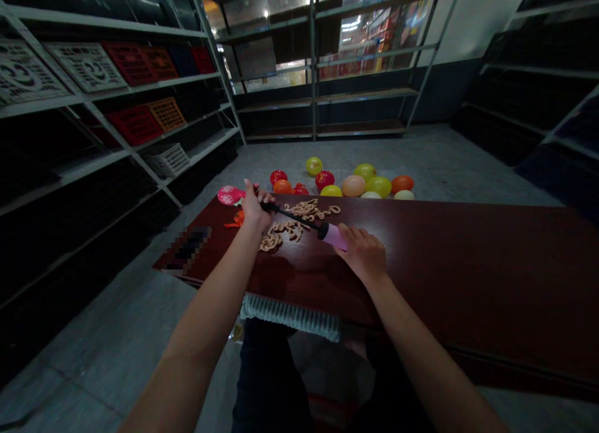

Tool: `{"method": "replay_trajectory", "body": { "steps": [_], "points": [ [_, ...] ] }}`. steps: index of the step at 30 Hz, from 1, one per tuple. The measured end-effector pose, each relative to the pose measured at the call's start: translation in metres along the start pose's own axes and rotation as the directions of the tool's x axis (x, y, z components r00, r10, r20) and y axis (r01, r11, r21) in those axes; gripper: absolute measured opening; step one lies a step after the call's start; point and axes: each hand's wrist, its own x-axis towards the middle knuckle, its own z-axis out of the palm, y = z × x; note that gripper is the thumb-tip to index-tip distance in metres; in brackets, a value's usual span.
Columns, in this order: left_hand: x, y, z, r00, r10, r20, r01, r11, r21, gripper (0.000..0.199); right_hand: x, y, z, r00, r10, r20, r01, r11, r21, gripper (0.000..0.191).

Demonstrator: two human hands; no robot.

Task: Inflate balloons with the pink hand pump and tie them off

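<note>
A hand balloon pump (335,236) with a pink barrel and a long black rod stretches between my two hands above the table. My left hand (256,207) is closed round the black end of the pump. A small, partly filled pink balloon (229,195) with a pale pattern sticks out to the left of this hand; its neck is hidden by my fingers. My right hand (364,252) grips the pink barrel. Beneath the pump, curly beige uninflated balloons (299,216) lie in a loose heap. Limp orange balloons (238,219) rest just below my left hand.
The dark red-brown table (444,258) spans the front. A blurred-out dark object (189,244) lies at its left end. Several inflated balloons (365,174) sit on the floor beyond. Shelves with plastic crates (135,124) line the left, and a metal rack (314,77) stands behind.
</note>
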Motion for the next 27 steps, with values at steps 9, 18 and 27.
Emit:
{"method": "replay_trajectory", "body": {
  "steps": [9,18,27],
  "points": [
    [0.002,-0.002,0.008,1.0,-0.016,0.021,0.016,0.999,0.036,0.066,0.0,0.0,-0.003,0.999,0.031,0.028,-0.03,1.0,-0.005,0.039],
    [-0.034,-0.075,0.015,0.995,-0.059,0.084,0.059,0.998,0.004,0.06,0.001,-0.003,-0.006,0.991,0.109,0.083,-0.11,0.994,0.009,0.048],
    [-0.053,-0.111,0.014,0.994,-0.062,0.092,0.061,0.998,0.015,0.055,-0.001,0.0,-0.002,0.987,0.128,0.095,-0.129,0.992,0.011,0.046]
  ]
}}
